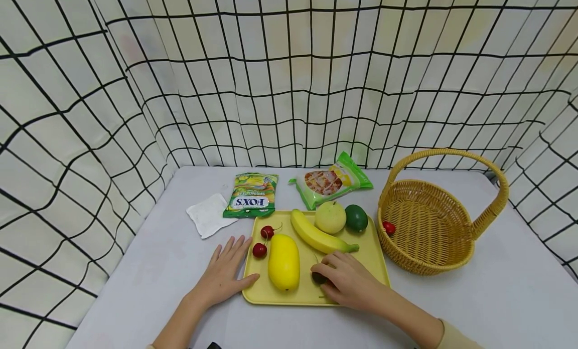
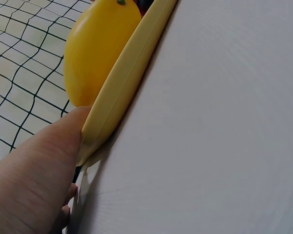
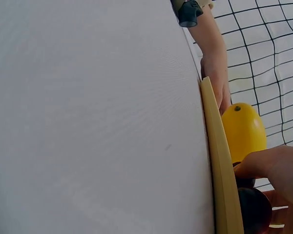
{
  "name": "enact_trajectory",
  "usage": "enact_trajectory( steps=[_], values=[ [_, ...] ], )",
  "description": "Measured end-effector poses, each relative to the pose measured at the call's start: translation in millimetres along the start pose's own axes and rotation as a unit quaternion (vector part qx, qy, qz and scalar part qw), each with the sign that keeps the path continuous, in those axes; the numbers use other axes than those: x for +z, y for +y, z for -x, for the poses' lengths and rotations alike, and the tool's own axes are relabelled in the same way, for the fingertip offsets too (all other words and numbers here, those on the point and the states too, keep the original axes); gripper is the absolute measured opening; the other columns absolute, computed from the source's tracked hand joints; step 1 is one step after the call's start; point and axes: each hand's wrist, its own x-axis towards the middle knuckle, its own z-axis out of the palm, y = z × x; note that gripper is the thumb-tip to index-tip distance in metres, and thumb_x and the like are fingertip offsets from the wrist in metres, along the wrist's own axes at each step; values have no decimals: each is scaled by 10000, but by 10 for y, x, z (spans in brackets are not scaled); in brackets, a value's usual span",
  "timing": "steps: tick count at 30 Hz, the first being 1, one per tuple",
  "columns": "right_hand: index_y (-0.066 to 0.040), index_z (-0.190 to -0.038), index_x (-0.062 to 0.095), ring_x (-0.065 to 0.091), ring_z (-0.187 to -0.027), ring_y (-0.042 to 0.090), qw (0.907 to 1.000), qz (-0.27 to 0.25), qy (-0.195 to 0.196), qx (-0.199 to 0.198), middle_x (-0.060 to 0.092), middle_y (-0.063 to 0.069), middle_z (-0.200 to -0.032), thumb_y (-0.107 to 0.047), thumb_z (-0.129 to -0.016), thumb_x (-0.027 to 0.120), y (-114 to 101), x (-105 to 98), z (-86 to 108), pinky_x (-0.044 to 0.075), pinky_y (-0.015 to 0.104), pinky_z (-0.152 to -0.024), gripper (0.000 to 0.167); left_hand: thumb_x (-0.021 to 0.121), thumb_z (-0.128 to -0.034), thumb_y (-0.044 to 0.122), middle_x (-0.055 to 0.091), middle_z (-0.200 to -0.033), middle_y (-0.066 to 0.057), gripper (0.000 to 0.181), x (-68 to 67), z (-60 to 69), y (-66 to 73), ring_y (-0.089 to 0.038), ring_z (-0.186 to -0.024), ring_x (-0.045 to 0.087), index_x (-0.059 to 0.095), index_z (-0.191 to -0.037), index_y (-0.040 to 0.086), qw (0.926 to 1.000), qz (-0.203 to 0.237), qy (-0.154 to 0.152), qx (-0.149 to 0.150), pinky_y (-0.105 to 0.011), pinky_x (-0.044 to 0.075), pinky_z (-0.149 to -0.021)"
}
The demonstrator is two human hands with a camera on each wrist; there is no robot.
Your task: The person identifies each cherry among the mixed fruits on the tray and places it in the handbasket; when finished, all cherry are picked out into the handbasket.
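On the left rim of a yellow tray (image 1: 316,300), my left hand (image 1: 226,271) lies with its fingers spread and its thumb over the edge. My right hand (image 1: 347,281) pinches a dark cherry (image 1: 318,278) between thumb and fingers at the tray's front right. A second dark round fruit (image 3: 255,210) sits under that hand in the right wrist view, mostly hidden in the head view. Between the hands lies a smooth yellow oval fruit (image 1: 284,263). Two red cherries (image 1: 259,250) with stems are left of it. A banana (image 1: 320,234) lies behind the right hand.
A pale green round fruit (image 1: 330,217) and a dark green fruit (image 1: 356,218) occupy the tray's back. Behind stand a FOX'S candy bag (image 1: 252,194), a green snack bag (image 1: 331,181) and a white packet (image 1: 208,214). The wicker basket (image 1: 426,223) at right contains something red (image 1: 389,228).
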Motion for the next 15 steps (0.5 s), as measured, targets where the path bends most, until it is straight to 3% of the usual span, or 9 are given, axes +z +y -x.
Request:
enact_trajectory(
  steps=[15],
  values=[
    [-174,-1010,632,499,-820,108,9996,-18,261,-137,564,-59,-884,-157,-757,670,0,8,5,441,275,-703,257,524,-775,649,257,-1482,-122,879,-7,-3,5,-326,-1366,153,291,-1443,128,10000,6,17,28,-559,43,-1068]
  ],
)
